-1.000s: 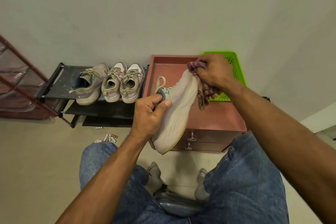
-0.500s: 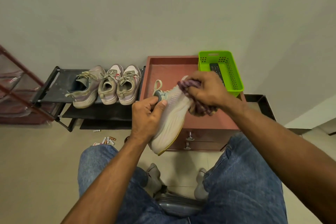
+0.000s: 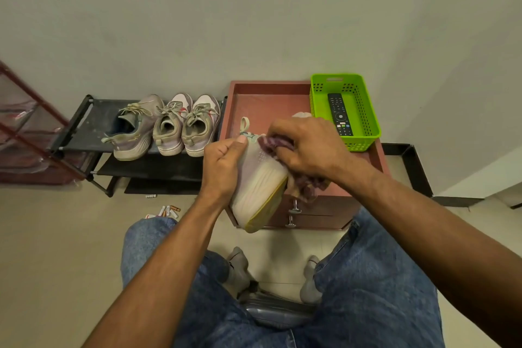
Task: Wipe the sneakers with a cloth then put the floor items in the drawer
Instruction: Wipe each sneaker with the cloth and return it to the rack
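While gripped, remote (image 3: 339, 114) inside basket (image 3: 370, 124)

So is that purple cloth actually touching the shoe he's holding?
Touching. The head view shows the right hand pressing the purple cloth against the shoe, no gap between them.

One head-worn wide-angle view looks steeply down and forward from close above the person's knees (image 3: 375, 285), facing a wall (image 3: 254, 14), with the floor (image 3: 50, 248) spreading below.
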